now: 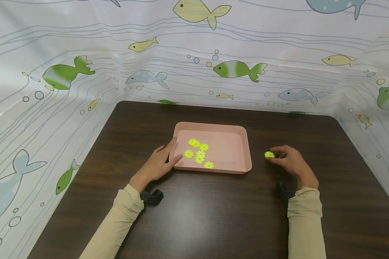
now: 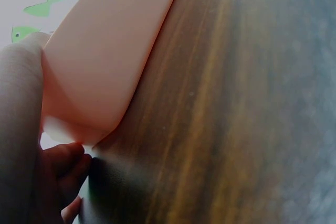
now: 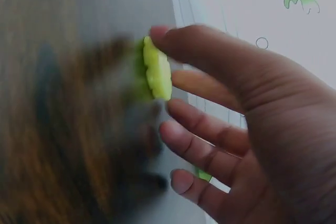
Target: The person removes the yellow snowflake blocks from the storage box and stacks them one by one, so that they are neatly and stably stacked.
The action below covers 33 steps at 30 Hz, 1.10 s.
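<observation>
Notched lime-yellow disc [image 1: 269, 154], pinched by right hand [image 1: 291, 162]; left hand [image 1: 155, 165] grips pink tray [image 1: 228, 149], whose loose discs [image 1: 200, 157] only head view shows.

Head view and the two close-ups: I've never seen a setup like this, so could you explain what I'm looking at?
There's no robot here, just a person's two bare hands. The wide picture comes from a camera worn on the head, looking forward and down. Each close-up comes from a camera worn on one wrist.

On the dark table stands a pink tray with several yellow-green notched discs inside. The left hand holds the tray's left end, thumb over the rim. Right of the tray, the right hand pinches a similar yellow-green piece. The fish are printed on a white sheet around the table.
</observation>
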Available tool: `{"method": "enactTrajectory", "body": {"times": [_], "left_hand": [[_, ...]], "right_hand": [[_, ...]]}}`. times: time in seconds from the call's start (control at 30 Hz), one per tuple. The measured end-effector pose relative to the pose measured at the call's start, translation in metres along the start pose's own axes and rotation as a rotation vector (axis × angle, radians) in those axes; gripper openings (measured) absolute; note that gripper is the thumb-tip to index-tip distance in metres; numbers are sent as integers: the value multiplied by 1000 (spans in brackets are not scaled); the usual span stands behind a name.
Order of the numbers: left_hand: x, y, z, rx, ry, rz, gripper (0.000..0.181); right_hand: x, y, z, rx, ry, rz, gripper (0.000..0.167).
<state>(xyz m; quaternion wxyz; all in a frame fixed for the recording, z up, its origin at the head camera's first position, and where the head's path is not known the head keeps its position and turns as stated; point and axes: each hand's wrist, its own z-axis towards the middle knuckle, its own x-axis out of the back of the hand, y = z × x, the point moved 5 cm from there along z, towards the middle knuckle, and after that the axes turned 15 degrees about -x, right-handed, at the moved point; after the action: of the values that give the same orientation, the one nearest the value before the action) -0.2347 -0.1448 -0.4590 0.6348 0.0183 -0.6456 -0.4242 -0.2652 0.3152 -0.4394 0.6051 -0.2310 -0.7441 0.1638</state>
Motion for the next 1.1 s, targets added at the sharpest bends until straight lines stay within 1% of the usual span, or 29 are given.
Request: {"method": "enactTrajectory", "body": {"times": [0.1, 0.17, 0.2, 0.27, 0.37, 0.47, 0.53, 0.6, 0.67, 0.77, 0.83, 1.0, 1.1], "left_hand": [[0, 1, 0, -10, 8, -3, 82], [1, 0, -1, -10, 8, -4, 82], [1, 0, -1, -6, 6, -4, 82], [1, 0, -1, -5, 1, -2, 82], [0, -2, -2, -3, -6, -5, 82], [-1, -2, -2, -4, -5, -13, 82], [-1, -2, -1, -4, -4, -16, 82], [-1, -2, -1, -2, -7, -16, 83], [-2, -1, 0, -4, -13, -19, 83], [-4, 0, 0, 4, -21, -19, 84], [-4, 0, 1, 10, -23, -20, 84], [-4, -2, 1, 24, -21, -17, 83], [-3, -3, 0, 31, -20, -18, 83]], "right_hand": [[4, -10, -3, 11, 47, 12, 59], [5, -24, -4, 33, 89, 33, 58], [5, -32, -4, 53, 116, 38, 56], [3, -53, -3, 102, 146, 51, 52], [-9, -90, 0, 204, 146, 65, 44], [-29, -130, 3, 307, 97, 70, 40], [-45, -153, 3, 370, 48, 67, 38], [-62, -173, 2, 398, -23, 60, 37], [-80, -186, 1, 411, -105, 44, 37], [-101, -197, -2, 391, -222, 21, 39], [-110, -201, -3, 381, -255, -9, 41], [-118, -206, -3, 379, -245, -76, 41], [-120, -208, -2, 389, -251, -93, 39]]}}
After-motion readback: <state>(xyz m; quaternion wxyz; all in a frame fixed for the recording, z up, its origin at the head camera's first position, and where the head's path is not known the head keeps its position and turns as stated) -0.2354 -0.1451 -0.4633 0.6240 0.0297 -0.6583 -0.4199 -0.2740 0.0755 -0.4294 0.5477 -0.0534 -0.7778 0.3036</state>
